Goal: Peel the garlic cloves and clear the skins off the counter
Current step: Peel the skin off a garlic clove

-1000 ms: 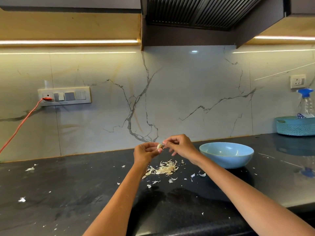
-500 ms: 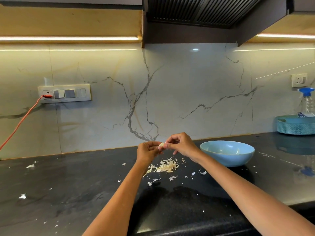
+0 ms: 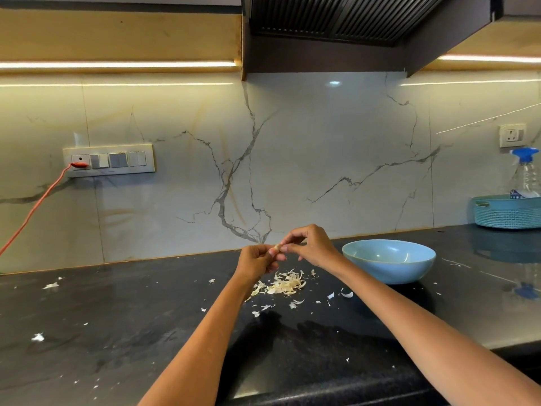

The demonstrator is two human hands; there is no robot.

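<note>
1. Garlic clove [image 3: 277, 246] held in the air above the counter, pinched between both hands, over the skin pile. It sits in the same spot as a second ago; only the fingers have shifted slightly round it.
2. Left hand [image 3: 255, 260] curls round the clove from below. Right hand [image 3: 310, 244] pinches its upper end with fingertips. Clove too small to tell how much skin remains.
3. Judgement: peeling of this clove is mid-way, not finished; no fresh skin has visibly dropped.
4. Pile of garlic skins [image 3: 282, 284] lies directly beneath the hands; stray flakes scattered across the black counter [image 3: 117, 332], some far left.
5. Blue bowl [image 3: 389, 260] stands just right of the hands.
6. Clearing not yet begun.
</note>
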